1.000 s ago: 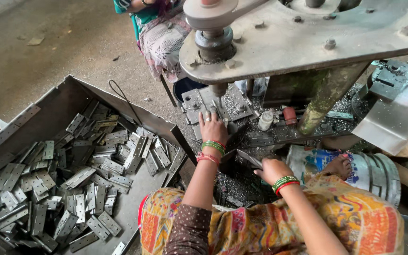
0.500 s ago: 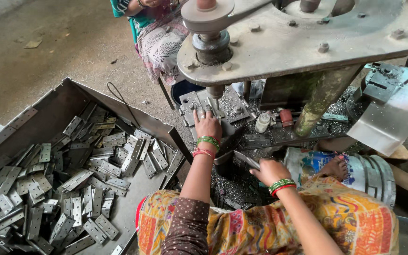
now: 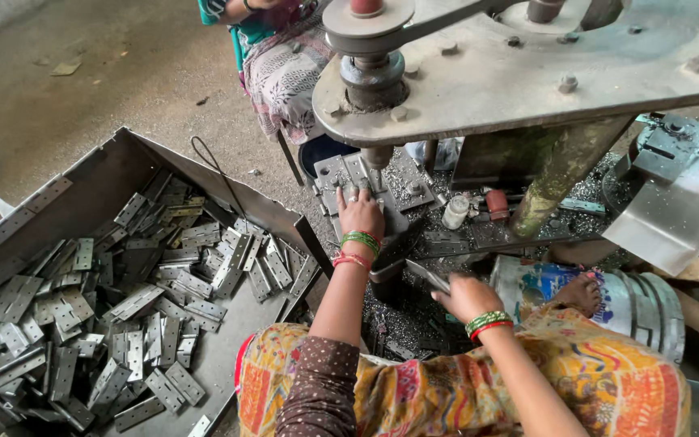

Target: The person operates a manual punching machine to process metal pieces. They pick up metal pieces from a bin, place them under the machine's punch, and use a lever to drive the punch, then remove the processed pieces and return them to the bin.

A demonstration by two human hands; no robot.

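Plate in right hand: a flat metal plate point(image 3: 428, 275) pinched in the fingers of the right hand point(image 3: 467, 298), held low, just beside the press base and apart from the die.
Left hand: the left hand point(image 3: 359, 212) lies flat on the die block point(image 3: 366, 182) under the ram point(image 3: 374, 155), fingers spread forward; whether a piece sits beneath them I cannot tell.
Progress: judged mid-cycle, one piece at the die, the next held ready.
Left to do: a tray point(image 3: 107, 174) on the left is heaped with grey hinge plates point(image 3: 123, 291).
Around: metal chips point(image 3: 398, 324) litter the floor; a tin drum point(image 3: 633, 299) lies on the right; another person's patterned clothing point(image 3: 281, 73) beyond the press.
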